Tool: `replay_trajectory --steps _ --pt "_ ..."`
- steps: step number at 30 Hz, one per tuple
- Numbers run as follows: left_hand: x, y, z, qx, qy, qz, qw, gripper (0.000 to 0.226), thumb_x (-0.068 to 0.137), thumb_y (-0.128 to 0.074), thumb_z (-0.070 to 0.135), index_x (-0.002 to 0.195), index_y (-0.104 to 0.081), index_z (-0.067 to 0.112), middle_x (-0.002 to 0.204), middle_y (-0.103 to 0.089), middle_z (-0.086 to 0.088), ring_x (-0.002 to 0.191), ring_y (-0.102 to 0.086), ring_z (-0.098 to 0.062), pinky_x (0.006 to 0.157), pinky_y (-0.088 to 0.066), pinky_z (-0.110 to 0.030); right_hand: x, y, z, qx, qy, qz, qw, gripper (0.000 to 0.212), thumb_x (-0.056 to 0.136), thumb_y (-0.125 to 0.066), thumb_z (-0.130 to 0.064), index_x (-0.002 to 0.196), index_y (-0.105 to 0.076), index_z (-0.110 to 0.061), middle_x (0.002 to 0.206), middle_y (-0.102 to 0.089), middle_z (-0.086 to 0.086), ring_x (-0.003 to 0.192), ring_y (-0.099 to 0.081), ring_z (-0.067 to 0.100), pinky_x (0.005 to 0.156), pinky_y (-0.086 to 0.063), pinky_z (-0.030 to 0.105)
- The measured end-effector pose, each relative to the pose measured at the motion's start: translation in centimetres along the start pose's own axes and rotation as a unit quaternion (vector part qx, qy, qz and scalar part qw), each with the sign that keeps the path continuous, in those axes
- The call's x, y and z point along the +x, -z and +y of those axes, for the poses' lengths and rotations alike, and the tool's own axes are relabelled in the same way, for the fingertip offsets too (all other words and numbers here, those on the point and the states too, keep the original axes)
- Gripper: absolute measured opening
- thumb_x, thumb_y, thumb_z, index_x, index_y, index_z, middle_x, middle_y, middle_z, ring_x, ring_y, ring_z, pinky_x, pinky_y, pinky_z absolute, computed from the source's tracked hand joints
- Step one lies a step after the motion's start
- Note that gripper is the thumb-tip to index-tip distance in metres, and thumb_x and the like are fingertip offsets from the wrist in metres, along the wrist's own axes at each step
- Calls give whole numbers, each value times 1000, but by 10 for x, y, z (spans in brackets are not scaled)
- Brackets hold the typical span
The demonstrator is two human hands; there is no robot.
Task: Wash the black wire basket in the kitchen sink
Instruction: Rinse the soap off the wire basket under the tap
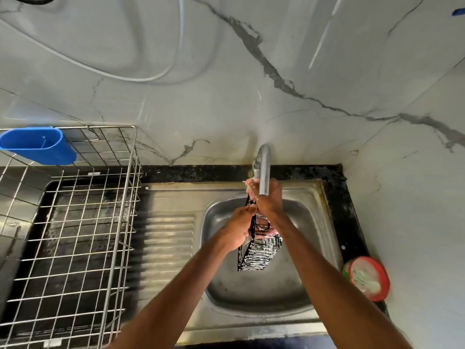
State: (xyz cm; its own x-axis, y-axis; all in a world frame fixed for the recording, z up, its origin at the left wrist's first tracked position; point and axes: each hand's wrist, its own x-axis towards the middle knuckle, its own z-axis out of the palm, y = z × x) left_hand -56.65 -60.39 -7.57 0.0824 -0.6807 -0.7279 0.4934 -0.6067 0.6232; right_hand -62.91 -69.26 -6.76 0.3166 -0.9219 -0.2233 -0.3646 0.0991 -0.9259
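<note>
The black wire basket (259, 250) hangs upright over the steel sink (312, 197), wet and foamy, with its tall back frame reaching up toward the tap (264, 170). My left hand (239, 227) grips that frame at mid height, and its fingertips show through the wires. Directly under the tap spout is my right hand (268, 200), with soapy fingers curled around the top end of the frame. The spout hides part of this hand.
A steel wire dish rack (75, 222) with a blue plastic holder (37, 144) stands at the left, beside the ribbed drainboard (168, 238). A red-rimmed tub of soap (367, 278) sits on the black counter at the right. Marble wall tiles rise behind.
</note>
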Motion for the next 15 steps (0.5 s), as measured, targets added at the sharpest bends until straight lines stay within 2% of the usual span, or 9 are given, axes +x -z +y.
replay_trajectory --steps 2,4,5,7,9,10,11,13,15 --pt "-1 4 4 -16 5 -2 1000 37 115 -34 23 117 -63 1 94 -78 -22 80 -77 -31 68 -64 -41 0 -2 7 -8 13 -37 999 12 97 -61 -2 101 -72 0 92 -76 8 78 -71 3 74 -54 15" --pt "-1 6 7 -20 0 -9 1000 35 115 -37 22 121 -63 0 93 -77 -19 83 -76 -30 73 -65 -42 -4 3 9 -56 9 -95 994 25 104 -54 -11 119 -68 1 113 -73 11 92 -68 1 81 -50 11" --pt "1 7 8 -18 -5 -9 1000 34 114 -39 23 118 -65 2 94 -76 -17 87 -75 -29 81 -65 -44 -8 7 8 -123 -1 -144 982 38 108 -46 -26 130 -63 -1 125 -67 13 109 -65 9 94 -47 16" --pt "4 7 7 -19 -14 3 1000 33 113 -43 26 105 -69 8 88 -75 -8 86 -72 -21 84 -61 -41 -20 20 8 -295 39 -233 926 71 107 -19 -53 143 -51 -1 146 -52 19 141 -41 29 122 -22 36" --pt "5 9 9 -23 -20 13 999 33 113 -45 27 97 -70 13 79 -71 -1 73 -66 -14 69 -54 -30 -40 29 19 -373 183 -211 885 71 108 -9 -49 150 -38 0 149 -46 27 144 -37 41 125 -16 54" --pt "8 11 10 -21 -16 21 999 32 112 -46 27 97 -71 14 79 -69 -1 71 -62 -13 64 -50 -27 -54 33 23 -396 245 -209 860 61 110 -10 -40 156 -24 -3 152 -41 30 144 -36 46 121 -17 59" --pt "9 11 11 -20 -8 30 999 31 111 -47 28 99 -72 14 83 -69 -2 73 -61 -14 64 -47 -26 -67 34 31 -410 283 -211 841 54 111 -11 -34 160 -6 -11 160 -27 27 149 -24 44 119 -13 58" --pt "10 10 10 -23 -3 52 998 33 110 -49 31 102 -75 12 95 -75 -8 87 -65 -24 73 -48 -34 -86 33 39 -397 222 -242 857 58 109 -10 -46 158 11 -25 168 10 9 156 12 22 123 5 45" --pt "11 11 5 2 -9 45 999 37 109 -51 37 99 -78 15 101 -77 -8 95 -62 -28 80 -44 -41 -86 29 43 -412 185 -225 863 75 100 0 -64 161 10 -20 167 21 1 152 23 13 122 15 38"
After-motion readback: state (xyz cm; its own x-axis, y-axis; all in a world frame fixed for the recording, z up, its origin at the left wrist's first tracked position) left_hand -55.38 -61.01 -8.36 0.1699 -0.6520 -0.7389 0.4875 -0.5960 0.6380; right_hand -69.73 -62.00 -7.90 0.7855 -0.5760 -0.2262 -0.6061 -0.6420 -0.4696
